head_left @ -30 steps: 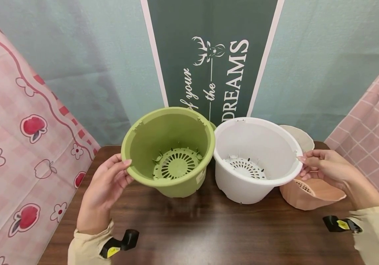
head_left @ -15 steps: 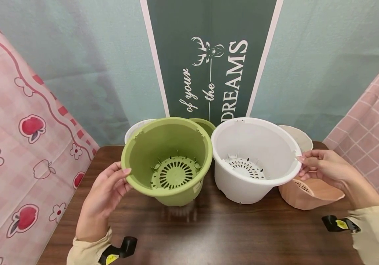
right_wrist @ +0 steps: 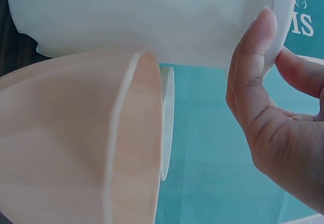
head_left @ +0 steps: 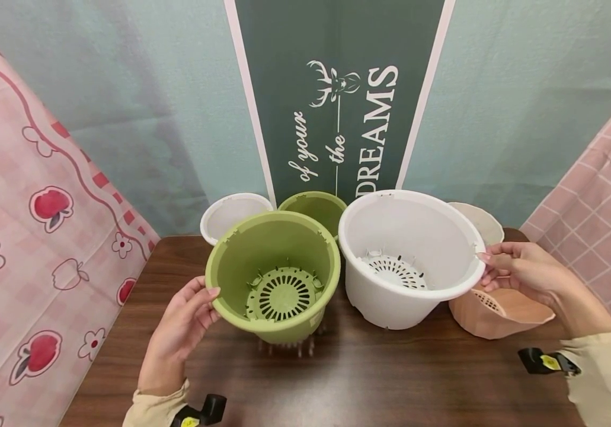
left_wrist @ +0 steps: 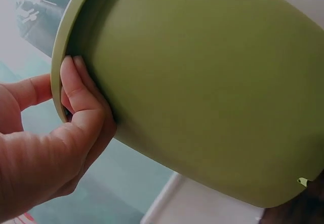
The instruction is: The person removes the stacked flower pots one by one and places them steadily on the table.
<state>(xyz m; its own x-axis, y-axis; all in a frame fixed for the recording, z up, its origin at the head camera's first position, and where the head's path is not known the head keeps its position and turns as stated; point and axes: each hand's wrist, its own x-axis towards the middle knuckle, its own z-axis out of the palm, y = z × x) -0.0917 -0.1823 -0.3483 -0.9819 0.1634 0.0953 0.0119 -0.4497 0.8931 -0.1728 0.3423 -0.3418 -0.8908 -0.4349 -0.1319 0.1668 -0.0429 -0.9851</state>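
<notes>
**Two flowerpots held by their rims, side by side over the table**

Taking the dark wooden table [head_left: 369, 379] as landmark: nearest its front edge, the left hand [head_left: 185, 323] pinches the left rim of the green flowerpot [head_left: 273, 276], thumb over the lip and fingers [left_wrist: 81, 107] curled under it against the outer wall. The pot tilts with its mouth toward the person, its slotted drainage base facing away and down; its bottom sits low over the table's middle, whether touching or just above it I cannot tell.

Right of it, just beside and nearly touching, the right hand [head_left: 524, 273] grips the right rim of the white flowerpot [head_left: 409, 255], thumb [right_wrist: 250, 67] on the outside of the lip. This pot is tilted the same way, its base on or close to the table.

So each pot lies inward of its hand, axes leaning back and roughly parallel; the rims meet between them.

Under the white pot's right side lies a peach ribbed pot [head_left: 497, 311], crowding that hand. Toward the table's far edge stand a small white pot [head_left: 230, 213] and a small green pot [head_left: 313, 207], close behind the held green one. Open tabletop is in front.
</notes>
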